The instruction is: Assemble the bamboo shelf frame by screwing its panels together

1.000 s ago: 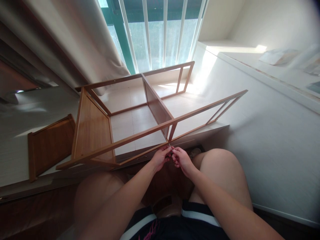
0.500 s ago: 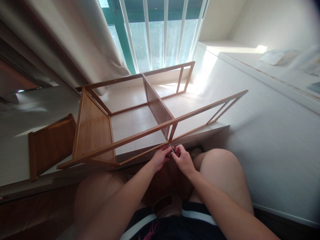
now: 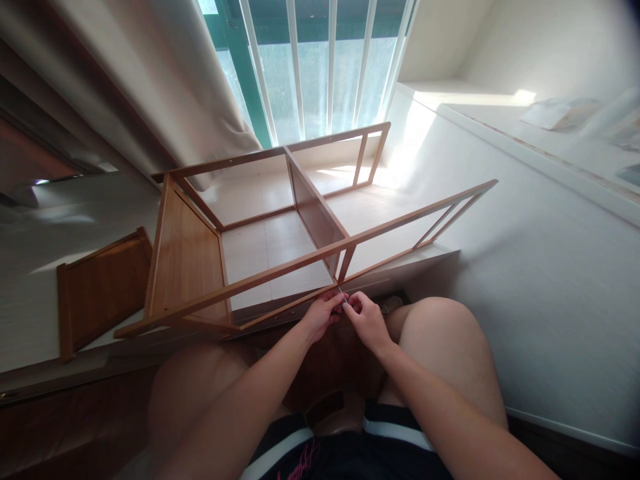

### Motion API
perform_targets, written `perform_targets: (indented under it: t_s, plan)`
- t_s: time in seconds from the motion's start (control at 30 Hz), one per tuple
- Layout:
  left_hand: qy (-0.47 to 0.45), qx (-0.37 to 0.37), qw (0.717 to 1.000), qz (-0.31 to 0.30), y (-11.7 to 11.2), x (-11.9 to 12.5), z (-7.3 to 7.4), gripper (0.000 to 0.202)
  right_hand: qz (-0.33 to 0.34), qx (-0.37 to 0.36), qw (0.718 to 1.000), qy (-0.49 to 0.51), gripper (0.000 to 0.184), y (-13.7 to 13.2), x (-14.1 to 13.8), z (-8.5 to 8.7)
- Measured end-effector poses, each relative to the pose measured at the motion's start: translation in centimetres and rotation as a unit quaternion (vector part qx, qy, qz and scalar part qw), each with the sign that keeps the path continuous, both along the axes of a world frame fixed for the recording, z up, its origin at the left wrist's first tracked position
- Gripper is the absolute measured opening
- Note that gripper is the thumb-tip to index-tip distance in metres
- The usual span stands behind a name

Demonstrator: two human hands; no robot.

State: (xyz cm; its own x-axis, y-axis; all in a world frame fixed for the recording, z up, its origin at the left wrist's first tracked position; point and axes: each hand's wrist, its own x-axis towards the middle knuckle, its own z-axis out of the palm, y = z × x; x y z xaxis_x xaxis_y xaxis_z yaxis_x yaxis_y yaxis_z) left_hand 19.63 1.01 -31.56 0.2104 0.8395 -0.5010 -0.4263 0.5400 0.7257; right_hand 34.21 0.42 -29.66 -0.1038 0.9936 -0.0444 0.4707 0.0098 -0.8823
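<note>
A brown wooden shelf frame [image 3: 280,267] lies on its side on a pale surface, with one panel across its middle and another at its left end. At the near lower rail, below the middle panel, my right hand [image 3: 366,319] pinches a thin metal rod, which looks like an Allen key [image 3: 343,294]. The rod slants up to the rail; its tip and any screw there are too small to make out. My left hand [image 3: 320,315] is closed around the rod's upper part, its fingers against the underside of the rail.
A loose wooden panel [image 3: 105,290] lies left of the frame. Behind stand a beige curtain [image 3: 165,73] and a barred window [image 3: 315,87]. A white wall [image 3: 545,267] with a ledge rises on the right. My bare knees flank the hands.
Both hands stay at the same spot on the rail. The right hand's fingers have shifted very slightly with the rod; the frame has not moved.
</note>
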Motion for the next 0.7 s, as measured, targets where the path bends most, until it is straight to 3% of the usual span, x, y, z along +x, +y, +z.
perform_targets:
  t_s: [0.27, 0.37, 0.53, 0.7]
  plan:
    - [0.002, -0.002, 1.000, 0.002, 0.1, 0.0, 0.1, 0.033, 0.004, -0.052, 0.993, 0.105, 0.021, 0.5, -0.1, -0.8]
    - [0.003, 0.000, 1.000, 0.002, 0.1, 0.0, 0.2, 0.034, 0.003, -0.102, 0.980, 0.172, 0.021, 0.5, -0.4, -1.1]
    - [0.000, 0.000, 1.000, -0.004, 0.0, -0.1, 0.2, 0.035, -0.016, -0.245, 0.930, 0.275, 0.024, 0.3, -0.8, -0.8]
    - [-0.016, 0.005, 1.000, -0.010, 0.0, -0.1, 0.1, 0.036, -0.005, -0.318, 0.870, 0.376, 0.027, 0.0, -0.8, -0.2]
